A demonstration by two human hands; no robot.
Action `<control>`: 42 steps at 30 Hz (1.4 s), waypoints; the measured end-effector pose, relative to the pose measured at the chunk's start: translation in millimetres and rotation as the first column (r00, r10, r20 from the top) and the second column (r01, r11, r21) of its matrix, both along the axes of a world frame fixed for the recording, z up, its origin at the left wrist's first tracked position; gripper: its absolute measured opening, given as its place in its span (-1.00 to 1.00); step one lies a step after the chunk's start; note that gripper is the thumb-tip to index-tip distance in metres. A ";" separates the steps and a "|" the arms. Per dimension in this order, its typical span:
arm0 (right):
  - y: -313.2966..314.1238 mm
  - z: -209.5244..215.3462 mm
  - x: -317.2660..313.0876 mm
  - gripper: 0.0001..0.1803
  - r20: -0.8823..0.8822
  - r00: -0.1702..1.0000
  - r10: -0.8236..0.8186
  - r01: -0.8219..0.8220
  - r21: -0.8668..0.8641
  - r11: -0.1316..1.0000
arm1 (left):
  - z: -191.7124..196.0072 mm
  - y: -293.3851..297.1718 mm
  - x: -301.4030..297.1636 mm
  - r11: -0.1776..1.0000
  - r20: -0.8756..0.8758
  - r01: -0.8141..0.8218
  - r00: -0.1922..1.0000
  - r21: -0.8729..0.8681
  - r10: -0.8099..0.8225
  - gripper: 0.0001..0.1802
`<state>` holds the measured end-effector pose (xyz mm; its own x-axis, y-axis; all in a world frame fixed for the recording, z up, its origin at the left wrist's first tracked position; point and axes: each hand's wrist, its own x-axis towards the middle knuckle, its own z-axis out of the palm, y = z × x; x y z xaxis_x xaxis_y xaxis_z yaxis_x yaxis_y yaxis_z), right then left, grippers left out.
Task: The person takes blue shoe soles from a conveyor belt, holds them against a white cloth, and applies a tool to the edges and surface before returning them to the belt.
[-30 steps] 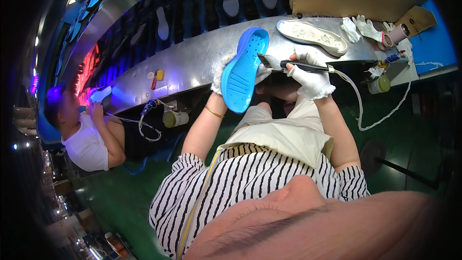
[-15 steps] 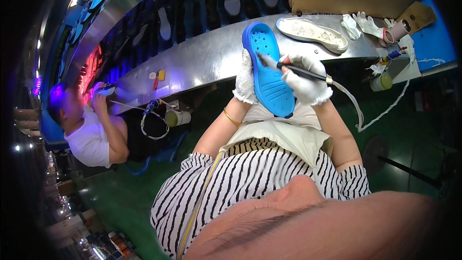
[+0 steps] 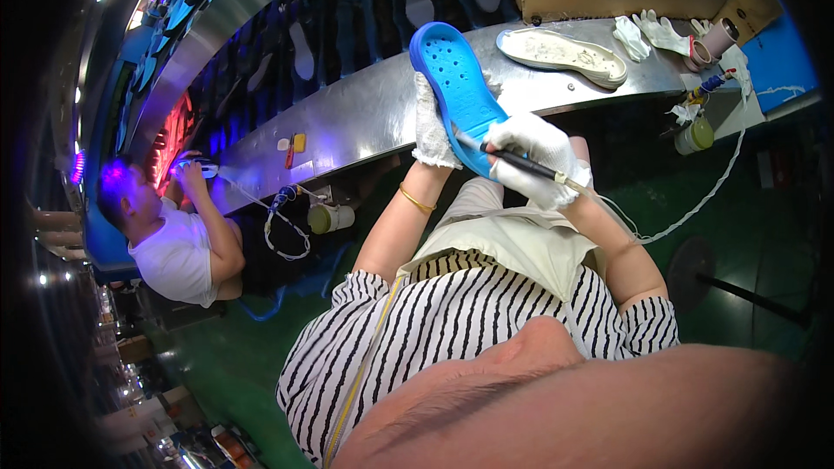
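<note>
Head view, steeply down, seemingly close.

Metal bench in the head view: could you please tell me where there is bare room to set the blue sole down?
The bench is bare between the small yellow block and the blue sole, held by the left hand. The right hand holds a pen-like tool. Right of it, the white sole, spare gloves and a cup crowd the bench.

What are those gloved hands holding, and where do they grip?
Left hand grips the blue shoe sole by its left edge; right hand holds a pen-like corded tool mid-shaft.
</note>
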<state>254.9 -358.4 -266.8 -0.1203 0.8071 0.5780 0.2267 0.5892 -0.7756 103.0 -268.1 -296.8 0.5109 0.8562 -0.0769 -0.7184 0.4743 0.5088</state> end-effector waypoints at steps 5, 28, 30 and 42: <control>2.6 6.6 12.7 -0.84 -0.060 0.996 -0.068 0.046 -0.309 0.950 | 7.1 12.0 -2.7 0.999 0.053 0.004 0.999 -0.037 -0.002 -0.16; 7.5 -6.1 -11.4 -0.83 -0.450 0.893 -0.003 -0.139 -0.283 0.949 | 5.2 -1.5 0.9 0.980 0.409 0.197 0.893 0.020 -0.188 -0.02; 4.0 5.1 -10.4 -0.88 -0.343 0.939 -0.022 -0.123 -0.393 0.911 | -8.4 8.1 -5.4 0.981 0.424 0.176 0.885 0.085 -0.195 -0.02; 9.8 8.2 -3.5 -0.83 -0.461 0.887 0.021 -0.286 -0.513 0.809 | 1.7 8.9 -9.5 0.977 -0.021 -0.171 0.984 0.126 0.175 -0.17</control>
